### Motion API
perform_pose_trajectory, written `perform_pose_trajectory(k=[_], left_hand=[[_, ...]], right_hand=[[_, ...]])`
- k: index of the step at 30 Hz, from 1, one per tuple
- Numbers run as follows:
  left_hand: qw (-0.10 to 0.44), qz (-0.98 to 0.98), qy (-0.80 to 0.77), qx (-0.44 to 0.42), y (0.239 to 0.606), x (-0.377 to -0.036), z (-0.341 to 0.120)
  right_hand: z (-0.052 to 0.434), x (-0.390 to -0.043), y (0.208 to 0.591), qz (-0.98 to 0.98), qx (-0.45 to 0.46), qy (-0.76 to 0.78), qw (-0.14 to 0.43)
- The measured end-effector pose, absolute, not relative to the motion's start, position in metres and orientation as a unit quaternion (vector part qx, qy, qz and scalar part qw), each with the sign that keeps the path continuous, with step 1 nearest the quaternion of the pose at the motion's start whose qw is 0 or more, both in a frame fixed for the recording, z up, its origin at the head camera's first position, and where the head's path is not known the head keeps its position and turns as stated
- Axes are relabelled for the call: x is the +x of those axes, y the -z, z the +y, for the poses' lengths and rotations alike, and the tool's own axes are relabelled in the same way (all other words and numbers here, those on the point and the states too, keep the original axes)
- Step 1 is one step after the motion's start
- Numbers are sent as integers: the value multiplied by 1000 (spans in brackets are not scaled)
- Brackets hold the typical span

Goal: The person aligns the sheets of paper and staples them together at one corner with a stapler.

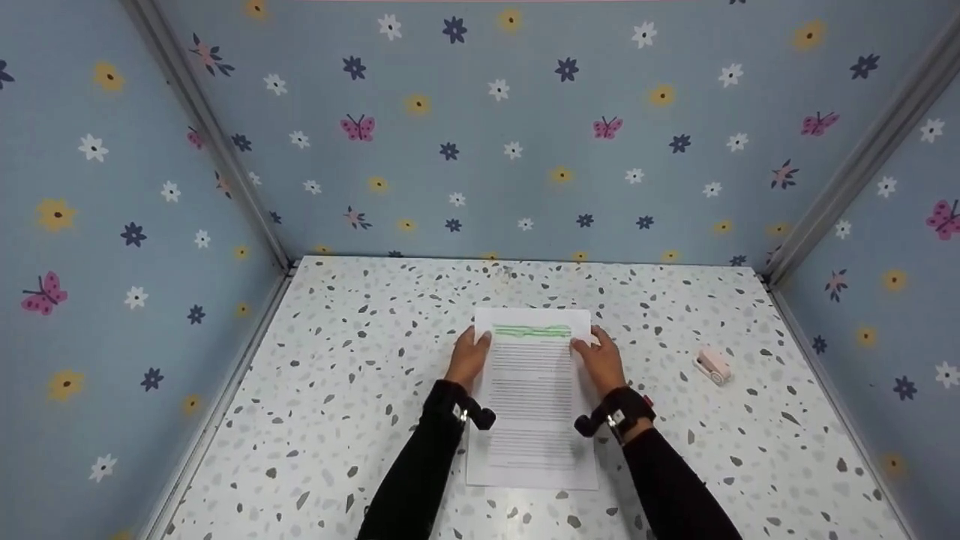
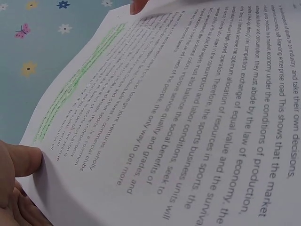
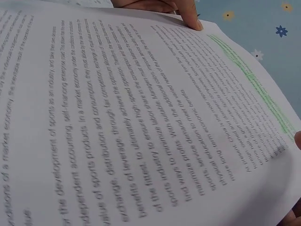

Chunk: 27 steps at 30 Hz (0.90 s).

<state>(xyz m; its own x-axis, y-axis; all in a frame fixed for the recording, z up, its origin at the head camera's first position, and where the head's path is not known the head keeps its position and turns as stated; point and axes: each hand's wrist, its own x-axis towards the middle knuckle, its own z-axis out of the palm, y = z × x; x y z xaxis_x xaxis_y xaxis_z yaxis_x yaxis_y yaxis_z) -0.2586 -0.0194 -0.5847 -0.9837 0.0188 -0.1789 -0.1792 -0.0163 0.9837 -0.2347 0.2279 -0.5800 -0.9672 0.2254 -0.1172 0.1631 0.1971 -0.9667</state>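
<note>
Both hands hold a printed white sheet of paper [image 1: 532,405], with lines marked in green near its far edge. My left hand [image 1: 466,360] pinches its left edge, thumb on top. Opposite it, my right hand [image 1: 602,361] pinches the right edge in the same way. In the left wrist view the left thumb [image 2: 26,160] presses the paper beside the green marking. The sheet bows upward toward the far edge in both wrist views. Under the paper, the other fingers are mostly hidden.
To the right of the paper lies a small pale pink stapler-like thing [image 1: 713,365] on the speckled table [image 1: 330,390]. Patterned blue panels [image 1: 480,150] rise behind the table and on either side of it. Each wrist wears a black strap with a camera.
</note>
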Motion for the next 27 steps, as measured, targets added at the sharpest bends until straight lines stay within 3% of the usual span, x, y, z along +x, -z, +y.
perform_pose_trajectory(k=[10,19,27], left_hand=[[91,699,-707,-59,583,-260,-19],[90,695,-711,-52,585,-261,-18],[90,698,-709,-53,584,-260,-18]], right_hand=[[230,-247,563,-823,-20,-563,70],[229,-249,568,-852,20,-509,117],[228,-249,566,-859,8,-500,107]])
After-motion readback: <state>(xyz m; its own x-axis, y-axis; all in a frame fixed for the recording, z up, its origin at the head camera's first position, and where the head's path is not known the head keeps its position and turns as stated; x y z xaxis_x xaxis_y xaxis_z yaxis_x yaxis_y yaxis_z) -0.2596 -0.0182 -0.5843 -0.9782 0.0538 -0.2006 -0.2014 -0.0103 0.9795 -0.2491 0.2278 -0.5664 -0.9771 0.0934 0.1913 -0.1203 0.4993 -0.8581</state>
